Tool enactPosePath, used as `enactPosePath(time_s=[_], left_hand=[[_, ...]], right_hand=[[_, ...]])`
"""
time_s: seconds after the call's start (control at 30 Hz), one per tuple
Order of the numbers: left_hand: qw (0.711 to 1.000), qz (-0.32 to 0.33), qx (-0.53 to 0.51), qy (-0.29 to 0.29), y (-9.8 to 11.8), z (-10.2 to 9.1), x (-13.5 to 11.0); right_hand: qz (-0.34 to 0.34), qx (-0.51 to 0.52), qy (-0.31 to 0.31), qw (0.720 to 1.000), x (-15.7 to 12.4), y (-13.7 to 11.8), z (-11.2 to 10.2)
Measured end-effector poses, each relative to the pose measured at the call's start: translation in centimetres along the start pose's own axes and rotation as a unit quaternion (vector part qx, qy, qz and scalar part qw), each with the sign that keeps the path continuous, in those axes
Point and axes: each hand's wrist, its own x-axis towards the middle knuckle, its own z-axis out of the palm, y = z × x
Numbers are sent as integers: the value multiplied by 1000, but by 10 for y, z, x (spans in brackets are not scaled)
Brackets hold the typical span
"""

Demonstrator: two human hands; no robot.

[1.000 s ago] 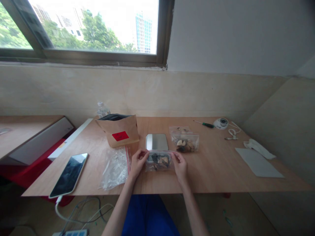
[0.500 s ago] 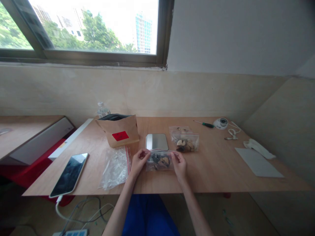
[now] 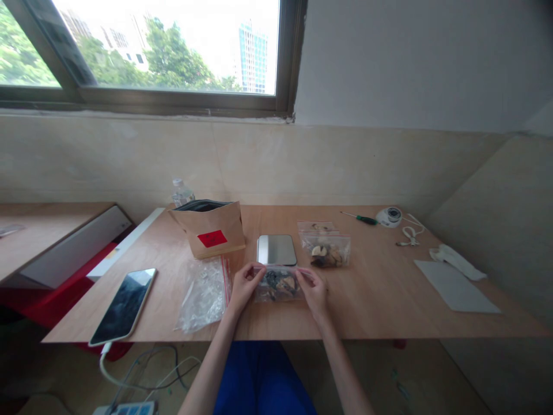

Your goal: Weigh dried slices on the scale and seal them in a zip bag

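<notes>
A clear zip-top plastic bag lies flat on the plywood table, holding dark and tan dried pieces. My left hand pinches its left end at the red-edged seal. My right hand grips the right end along the same top edge. Just behind the bag stands a flat stainless kitchen scale, apart from my hands. A second zip bag of dried pieces lies behind and to the right.
To the left lie an empty clear plastic bag, a kraft paper pouch with a red label and a smartphone on a cable. Farther right are a screwdriver, a white cloth and a grey sheet.
Both hands stay on the bag's top edge. My left hand sits slightly lower and nearer the bag's end, and the view has shifted a little.
</notes>
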Motion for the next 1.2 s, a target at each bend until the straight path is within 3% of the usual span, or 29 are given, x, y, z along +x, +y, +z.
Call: enactPosePath(time_s=[0.5,0.67,0.87,1.2], left_hand=[[998,15,54,20,6,2,0],[1000,21,10,18,5,2,0],[1000,5,-8,-20,10,3,0],[1000,17,2,6,11,2,-1]], right_hand=[[-27,-52,13,998,-2,3,0],[-1,-5,24,1000,-3,-3,7],[23,10,-28,999,-4,-7,16],[16,-24,-4,1000,-4,2,19]])
